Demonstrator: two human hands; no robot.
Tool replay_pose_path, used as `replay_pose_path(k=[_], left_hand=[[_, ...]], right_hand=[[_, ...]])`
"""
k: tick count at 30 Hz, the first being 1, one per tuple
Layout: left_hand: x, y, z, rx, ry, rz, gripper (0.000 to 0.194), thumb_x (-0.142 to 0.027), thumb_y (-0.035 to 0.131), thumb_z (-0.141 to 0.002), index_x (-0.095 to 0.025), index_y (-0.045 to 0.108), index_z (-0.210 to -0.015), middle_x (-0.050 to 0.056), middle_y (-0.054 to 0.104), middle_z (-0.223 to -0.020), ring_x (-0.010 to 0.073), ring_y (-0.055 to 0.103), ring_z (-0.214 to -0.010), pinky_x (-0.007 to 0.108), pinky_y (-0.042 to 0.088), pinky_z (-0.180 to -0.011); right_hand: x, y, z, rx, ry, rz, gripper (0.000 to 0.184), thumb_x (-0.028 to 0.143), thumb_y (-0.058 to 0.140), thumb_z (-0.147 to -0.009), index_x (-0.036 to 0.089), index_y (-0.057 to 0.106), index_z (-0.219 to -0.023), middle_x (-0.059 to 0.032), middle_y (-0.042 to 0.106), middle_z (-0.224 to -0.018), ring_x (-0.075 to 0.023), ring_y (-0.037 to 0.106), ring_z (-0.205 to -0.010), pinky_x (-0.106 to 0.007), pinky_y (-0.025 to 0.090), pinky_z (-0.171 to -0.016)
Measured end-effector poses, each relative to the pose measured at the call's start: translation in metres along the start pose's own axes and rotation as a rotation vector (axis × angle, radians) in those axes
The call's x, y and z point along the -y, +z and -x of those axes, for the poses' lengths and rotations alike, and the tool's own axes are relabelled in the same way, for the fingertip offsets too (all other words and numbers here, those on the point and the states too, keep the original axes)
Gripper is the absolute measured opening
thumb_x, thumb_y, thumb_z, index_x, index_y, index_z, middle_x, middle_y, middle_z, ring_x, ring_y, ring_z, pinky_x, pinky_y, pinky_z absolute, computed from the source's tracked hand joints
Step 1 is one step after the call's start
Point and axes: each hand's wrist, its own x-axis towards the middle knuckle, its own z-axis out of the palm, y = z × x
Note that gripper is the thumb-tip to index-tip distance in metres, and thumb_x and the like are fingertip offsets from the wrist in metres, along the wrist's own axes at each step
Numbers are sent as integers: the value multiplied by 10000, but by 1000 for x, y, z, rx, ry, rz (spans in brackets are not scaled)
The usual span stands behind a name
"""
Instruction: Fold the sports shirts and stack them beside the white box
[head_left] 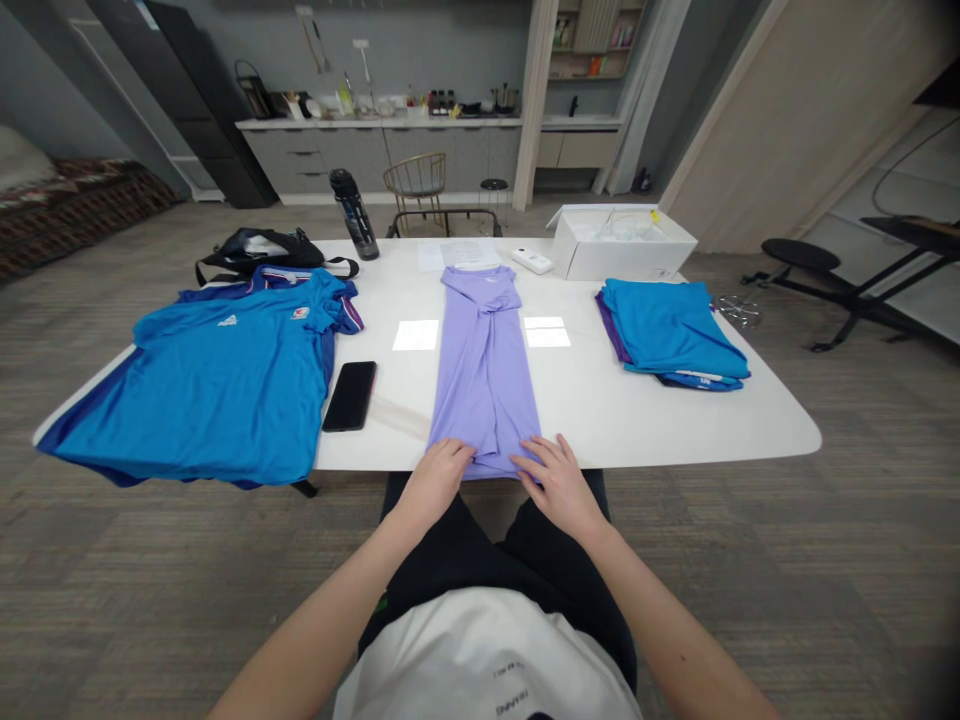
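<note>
Closest to the lens in the head view, a white T-shirt (487, 640) and dark trousers (442, 560) can be seen, with bare forearms (322, 610) stretched out to the worktop (585, 410). A light purple top (484, 375) is laid lengthwise there, straight ahead, collar end pointed away and lower edge poking slightly over the near side. Down at that edge, the left grip (442, 465) is set with fingers bunched together on the cloth; whether any fabric is really pinched can't be told from this angle. The right grip (556, 482) is spread wide, fingers rested on the other corner, nothing visibly clamped.

Handling-wise, it'd be judged pretty light and floppy, probably thin and stretchy, maybe a bit slick on that smooth surface, so it could be dragged askew easily. Not fragile tho, just easily creased, and a bunched ridge can be spotted near the collar. Best holds would be the two lower corners, pinched evenly with all layers caught; if just one layer is grabbed, the inner folds would likely be pulled loose.

Off to the left, blue shirts (225, 385) are spread out beside a phone (349, 397); to the right, a folded pile (667, 325) is parked well apart.
</note>
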Motion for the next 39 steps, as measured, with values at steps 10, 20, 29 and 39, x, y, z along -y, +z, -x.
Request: replay_pose_path(k=[10, 20, 29, 39], left_hand=[[-15, -4, 10, -5, 105, -78, 267, -224, 489, -1021, -223, 634, -1245, 94, 675, -1143, 245, 624, -1063, 463, 463, -996], [13, 14, 40, -65, 78, -210, 575, -2, 439, -917, -174, 517, -1461, 122, 563, -1475, 253, 512, -1382, 506, 365, -1206], [20, 14, 44, -292, 262, -52, 347, -33, 505, -940, -162, 674, -1213, 87, 743, -1125, 200, 688, -1077, 445, 530, -1076], [27, 12, 48, -293, 270, -63, 440, 30, 450, -926, -144, 636, -1286, 99, 708, -1241, 219, 638, -1208, 477, 500, -1110]], right_hand=[[3, -1, 2, 44, -47, 17, 404, 309, 609, -968, 276, 617, -1370, -87, 552, -1493, -308, 428, -1442, -668, 206, -1217], [-6, 7, 4, 92, -59, 71, 588, 41, 481, -940, 292, 537, -1469, -60, 558, -1494, -277, 451, -1433, -654, 233, -1212], [-9, 4, 19, -12, -174, 29, 487, 29, 469, -958, 255, 645, -1352, -52, 651, -1387, -244, 543, -1357, -569, 375, -1183], [-14, 10, 28, -143, -157, -24, 567, -29, 438, -904, 205, 596, -1396, -94, 668, -1350, -227, 600, -1284, -511, 479, -1121]])
